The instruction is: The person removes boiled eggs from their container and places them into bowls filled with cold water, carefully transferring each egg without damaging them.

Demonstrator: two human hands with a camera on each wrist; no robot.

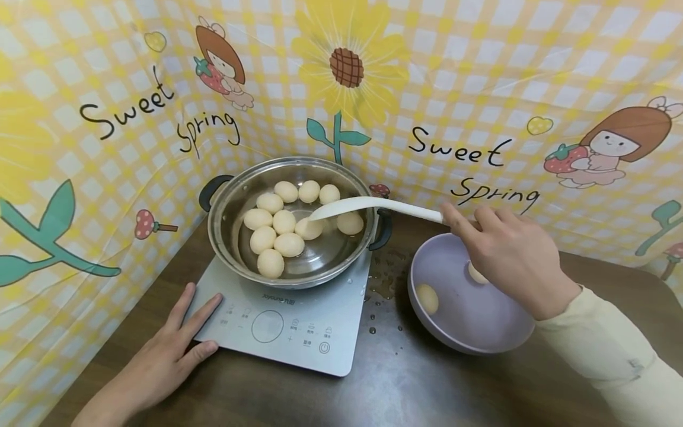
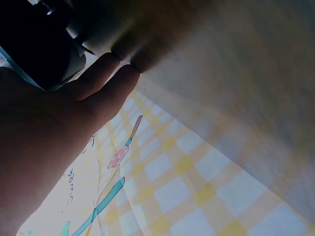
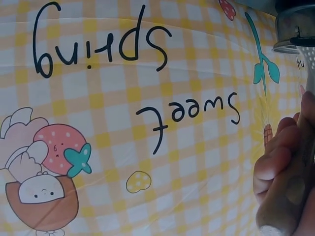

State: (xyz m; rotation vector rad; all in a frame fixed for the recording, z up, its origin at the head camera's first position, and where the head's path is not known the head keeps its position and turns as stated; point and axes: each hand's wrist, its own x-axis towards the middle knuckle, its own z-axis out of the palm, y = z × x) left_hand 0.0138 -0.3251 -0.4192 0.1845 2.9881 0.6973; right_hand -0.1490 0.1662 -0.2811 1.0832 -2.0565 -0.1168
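Observation:
My right hand [image 1: 514, 258] grips the handle of a white slotted spoon [image 1: 368, 203] above the bowl. The spoon's head reaches over the pot's right rim, its tip at an egg [image 1: 309, 229]. The steel pot [image 1: 215, 231] holds water and several pale eggs [image 1: 270, 263]. Fingers spread, my left hand [image 1: 173, 350] lies at the left edge of the induction cooktop [image 1: 341, 338]. In the left wrist view, two straight fingers of the left hand [image 2: 54, 118] show beside the cooktop's dark side. The right wrist view shows the spoon's holes and the right hand [image 3: 283, 157] curled round the handle.
Right of the cooktop stands a purple bowl [image 1: 469, 332] with two eggs, one partly hidden behind the right hand. Water drops [image 1: 372, 317] dot the brown table [image 1: 395, 385] between them. A yellow checked cloth [image 1: 453, 53] lines the walls behind and at left. Black handles [image 1: 211, 191] flank the pot.

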